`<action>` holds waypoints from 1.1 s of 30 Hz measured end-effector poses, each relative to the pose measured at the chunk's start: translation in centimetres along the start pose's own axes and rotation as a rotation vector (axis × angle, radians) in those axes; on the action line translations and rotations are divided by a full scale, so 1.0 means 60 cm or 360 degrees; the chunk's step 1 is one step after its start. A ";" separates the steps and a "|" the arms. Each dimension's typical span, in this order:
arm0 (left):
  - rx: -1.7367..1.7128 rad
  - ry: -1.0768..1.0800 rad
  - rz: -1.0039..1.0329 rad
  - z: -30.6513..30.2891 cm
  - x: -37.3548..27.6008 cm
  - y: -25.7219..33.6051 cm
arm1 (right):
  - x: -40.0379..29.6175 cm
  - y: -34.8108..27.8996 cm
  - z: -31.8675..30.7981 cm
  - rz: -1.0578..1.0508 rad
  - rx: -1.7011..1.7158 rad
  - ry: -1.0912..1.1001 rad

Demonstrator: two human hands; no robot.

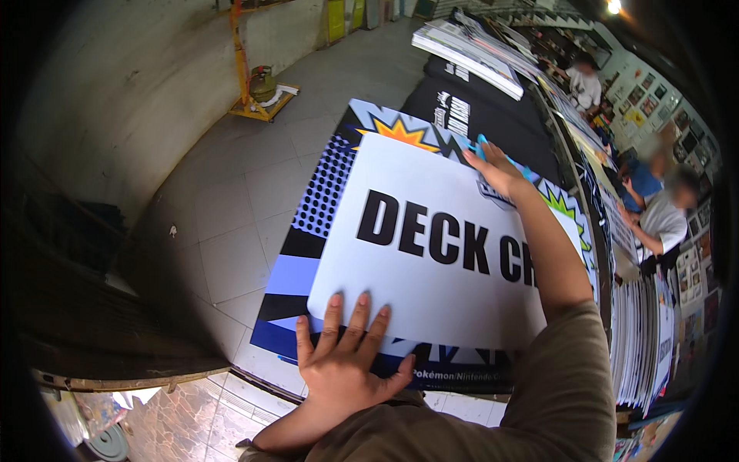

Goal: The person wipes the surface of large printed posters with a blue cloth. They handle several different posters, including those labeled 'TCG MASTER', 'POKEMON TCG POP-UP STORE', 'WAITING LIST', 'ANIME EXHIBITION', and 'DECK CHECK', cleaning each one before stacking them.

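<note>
A large printed signboard (439, 306) lies before me, with a white panel bearing bold black lettering and a blue, black and starburst border. My left hand (346, 352) is spread flat over its near left edge, fingers apart and holding nothing. Across the board reaches my right arm, hiding part of the lettering. At the far edge my right hand (497, 167) is on a light-blue object (482, 143). Most of that object is under the palm and fingers, so its kind is unclear.
Black printed cloth (485, 107) lies beyond the board, near stacked printed sheets (467, 55). Several people work along the right side, one a person in white (664, 222). Upright panels (638, 341) stand lower right. A yellow metal stand (245, 86) holds a gas cylinder (262, 84).
</note>
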State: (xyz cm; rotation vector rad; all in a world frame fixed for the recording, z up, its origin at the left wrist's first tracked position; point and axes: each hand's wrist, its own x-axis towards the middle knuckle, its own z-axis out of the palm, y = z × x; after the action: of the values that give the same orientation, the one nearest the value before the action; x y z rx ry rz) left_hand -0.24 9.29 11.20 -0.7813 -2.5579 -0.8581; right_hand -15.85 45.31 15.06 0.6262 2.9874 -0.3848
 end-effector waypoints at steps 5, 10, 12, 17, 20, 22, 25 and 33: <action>0.0021 -0.0012 -0.0051 -0.001 -0.006 -0.003 | -0.008 -0.144 0.051 -0.0547 -0.0362 -0.0058; 0.0044 -0.0021 0.0003 -0.005 -0.002 -0.005 | 0.115 -0.249 0.059 -0.0718 -0.0124 -0.0162; 0.0005 0.0030 0.0008 0.001 -0.002 -0.007 | 0.119 -0.271 0.067 -0.0712 -0.0130 -0.0101; -0.0038 -0.0084 -0.0030 -0.005 -0.008 -0.004 | -0.022 -0.293 0.113 -0.1425 -0.0244 -0.0122; 0.0082 0.0097 -0.0074 0.004 -0.019 -0.008 | -0.176 -0.300 0.119 -0.2202 -0.0344 -0.0228; 0.0066 0.0160 -0.0049 0.009 -0.023 -0.003 | -0.189 -0.280 0.109 -0.2319 -0.0327 -0.0289; 0.0047 0.0107 -0.0069 0.001 -0.020 0.006 | -0.082 -0.265 0.104 -0.1747 -0.0340 -0.0070; 0.0092 0.0405 0.0082 0.029 -0.033 -0.015 | -0.275 -0.294 0.121 -0.2403 -0.0268 -0.0190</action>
State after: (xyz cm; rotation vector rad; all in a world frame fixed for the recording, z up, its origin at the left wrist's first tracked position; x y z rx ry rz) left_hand 0.55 8.98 8.55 -0.6707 -2.3189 -0.8075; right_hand -7.79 21.47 13.96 -1.6455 2.6571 -0.1554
